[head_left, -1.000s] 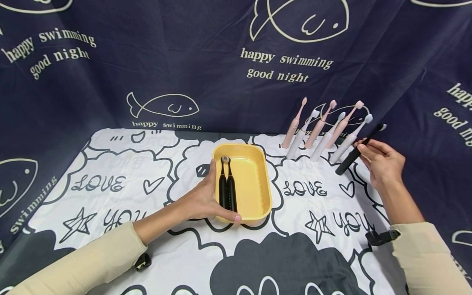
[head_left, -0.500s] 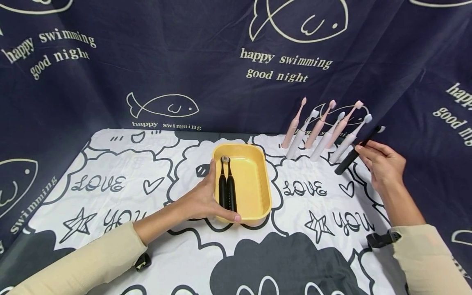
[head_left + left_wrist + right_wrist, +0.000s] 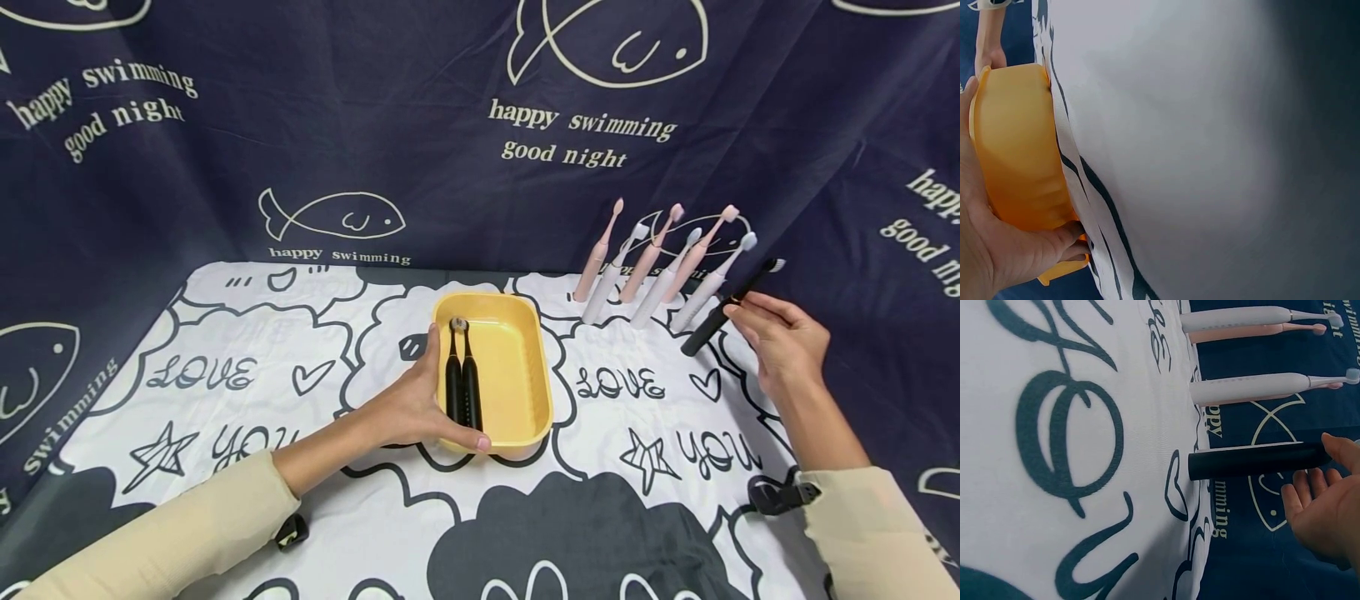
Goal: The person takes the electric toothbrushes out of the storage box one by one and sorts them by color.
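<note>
My left hand holds the near left corner of a yellow tray, its thumb over the front rim. In the left wrist view the fingers curl round the tray wall. Two black electric toothbrushes lie side by side in the tray, heads toward the back. At the far right, my right hand pinches a third black electric toothbrush between thumb and fingers high on its handle. This brush stands upright, its base at the tablecloth in the right wrist view.
Three pink toothbrushes and three white ones stand upright in staggered rows left of the right hand. A patterned white cloth covers the table. Dark blue fabric hangs behind and at the sides.
My right hand has slid slightly down and toward me along the black toothbrush, whose head has dipped a little. The left hand and tray have stayed put.
</note>
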The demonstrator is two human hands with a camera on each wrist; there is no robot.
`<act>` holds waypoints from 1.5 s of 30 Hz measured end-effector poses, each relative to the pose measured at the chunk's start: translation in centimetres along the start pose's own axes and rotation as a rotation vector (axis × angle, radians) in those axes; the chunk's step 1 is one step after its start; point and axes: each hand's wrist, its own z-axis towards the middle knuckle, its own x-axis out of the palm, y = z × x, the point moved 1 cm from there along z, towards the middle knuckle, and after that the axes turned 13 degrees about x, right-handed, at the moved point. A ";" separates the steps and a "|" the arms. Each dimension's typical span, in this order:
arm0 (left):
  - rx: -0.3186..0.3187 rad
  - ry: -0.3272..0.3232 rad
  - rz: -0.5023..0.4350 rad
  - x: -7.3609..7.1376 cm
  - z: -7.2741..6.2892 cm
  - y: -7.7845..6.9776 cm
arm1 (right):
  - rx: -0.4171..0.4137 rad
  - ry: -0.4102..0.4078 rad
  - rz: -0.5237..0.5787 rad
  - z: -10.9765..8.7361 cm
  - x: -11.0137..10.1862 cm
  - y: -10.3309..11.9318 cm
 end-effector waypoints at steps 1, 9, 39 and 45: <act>-0.002 0.001 0.002 0.0 0.0 0.0 | 0.000 -0.002 0.010 -0.1 0.0 0.0; 0.000 0.004 0.003 0.0 -0.1 -0.1 | -0.021 -0.023 0.038 -0.7 -0.3 -0.2; 0.000 0.002 -0.001 0.0 0.0 -0.1 | -0.030 0.058 -0.056 -3.6 2.1 -3.0; 0.007 -0.001 -0.005 0.0 0.0 0.0 | -0.005 0.101 -0.076 -3.9 2.9 -3.5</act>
